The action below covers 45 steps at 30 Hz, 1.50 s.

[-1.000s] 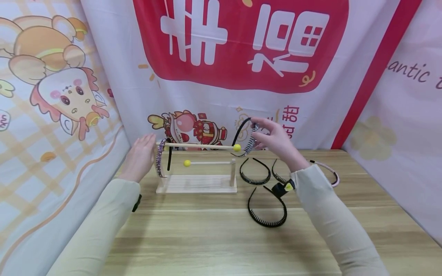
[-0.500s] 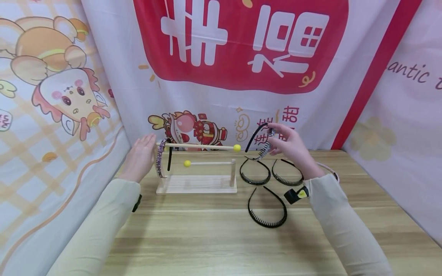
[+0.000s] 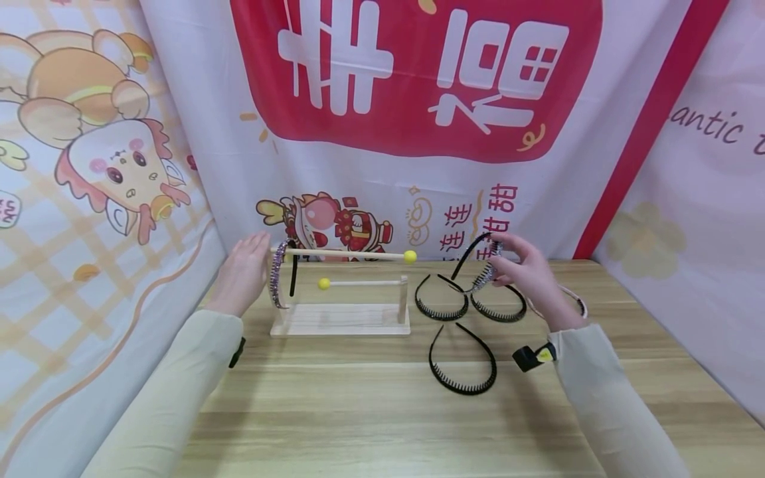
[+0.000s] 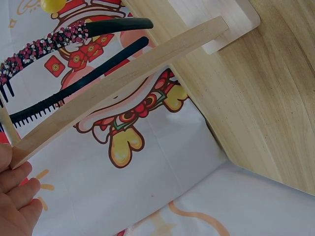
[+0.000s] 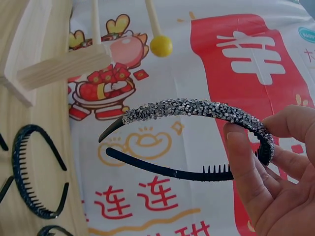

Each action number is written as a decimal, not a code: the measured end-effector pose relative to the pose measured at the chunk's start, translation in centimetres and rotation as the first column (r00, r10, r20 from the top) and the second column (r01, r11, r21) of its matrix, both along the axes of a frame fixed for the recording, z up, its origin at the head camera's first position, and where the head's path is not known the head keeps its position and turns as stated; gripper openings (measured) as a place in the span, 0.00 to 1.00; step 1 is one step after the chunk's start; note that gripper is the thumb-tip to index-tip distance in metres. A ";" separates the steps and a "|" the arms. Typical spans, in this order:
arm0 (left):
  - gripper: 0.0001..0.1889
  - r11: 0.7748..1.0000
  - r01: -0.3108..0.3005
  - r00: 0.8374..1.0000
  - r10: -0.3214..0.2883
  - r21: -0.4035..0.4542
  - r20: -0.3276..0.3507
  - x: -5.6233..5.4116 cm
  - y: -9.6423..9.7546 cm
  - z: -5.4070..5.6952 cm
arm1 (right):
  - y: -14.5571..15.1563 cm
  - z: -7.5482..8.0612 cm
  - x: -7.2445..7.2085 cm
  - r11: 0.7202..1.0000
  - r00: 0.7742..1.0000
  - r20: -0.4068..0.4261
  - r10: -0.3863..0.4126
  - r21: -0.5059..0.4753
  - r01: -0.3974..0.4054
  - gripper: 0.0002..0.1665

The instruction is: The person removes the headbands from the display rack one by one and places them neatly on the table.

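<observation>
My right hand [image 3: 528,272] pinches a black toothed headband covered in silver rhinestones [image 5: 172,107] between thumb and fingers, its open ends pointing left in the right wrist view. It is held above the table, right of a wooden display rack [image 3: 340,325]. My left hand [image 3: 242,275] holds the top of the rack's left post [image 4: 118,83]; part of its grip is cut off in the left wrist view. A headband with pink-purple stones [image 3: 276,275] hangs on the upper rod [image 3: 352,253], close to that post.
Three black toothed headbands lie on the table: one beside the rack [image 3: 442,315], one further right [image 3: 499,317], one nearer [image 3: 469,390]. A pale pink headband [image 3: 574,292] lies behind my right wrist. Yellow balls tip the upper [image 3: 410,256] and lower rods. Printed cloth walls stand around.
My right hand has moved right and slightly down with the silver rhinestone headband, further from the upper rod's yellow tip. My left hand and the rack have stayed in place.
</observation>
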<state>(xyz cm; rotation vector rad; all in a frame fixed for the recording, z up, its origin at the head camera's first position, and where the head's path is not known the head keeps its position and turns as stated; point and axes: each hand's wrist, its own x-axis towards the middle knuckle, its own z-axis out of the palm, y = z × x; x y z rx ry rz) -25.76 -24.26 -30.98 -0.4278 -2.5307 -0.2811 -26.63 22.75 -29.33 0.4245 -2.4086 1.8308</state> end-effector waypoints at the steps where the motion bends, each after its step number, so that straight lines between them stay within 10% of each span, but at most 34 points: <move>1: 0.20 1.000 0.001 1.000 -0.001 0.000 0.000 0.0 0.0 0.0 | 0.3 -0.1 0.1 1.000 1.000 0.003 -0.005 0.000 0.005 0.32; 45: 0.19 1.000 0.012 0.999 -0.012 -0.017 -0.053 0.2 0.1 0.0 | 8.4 -7.2 3.1 0.971 0.998 0.069 -0.003 0.238 -0.013 0.28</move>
